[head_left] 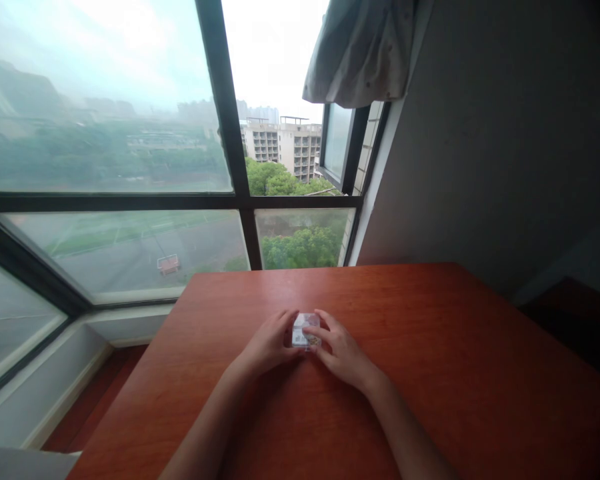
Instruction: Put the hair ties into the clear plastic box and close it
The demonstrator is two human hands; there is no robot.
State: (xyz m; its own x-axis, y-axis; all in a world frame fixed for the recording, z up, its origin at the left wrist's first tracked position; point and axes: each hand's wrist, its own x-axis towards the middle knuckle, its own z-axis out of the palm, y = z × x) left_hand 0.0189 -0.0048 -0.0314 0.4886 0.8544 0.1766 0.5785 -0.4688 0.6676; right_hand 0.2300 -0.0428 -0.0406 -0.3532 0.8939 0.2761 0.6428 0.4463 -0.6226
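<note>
A small, pale, clear-looking box (301,337) with printed markings rests on the reddish-brown wooden table (400,307), a little below the middle of the head view. My left hand (271,341) holds its left side, with thumb and fingers curved round it. From the right, my right hand (341,348) grips the same box, one finger lying across its top and the thumb at its near edge. What is inside the box is too small to tell.
Beyond the table's far edge stands a dark-framed window (240,200), its right pane open. A pale curtain (363,53) hangs at the upper right beside a grey wall (470,147). A low ledge (45,380) runs along the left.
</note>
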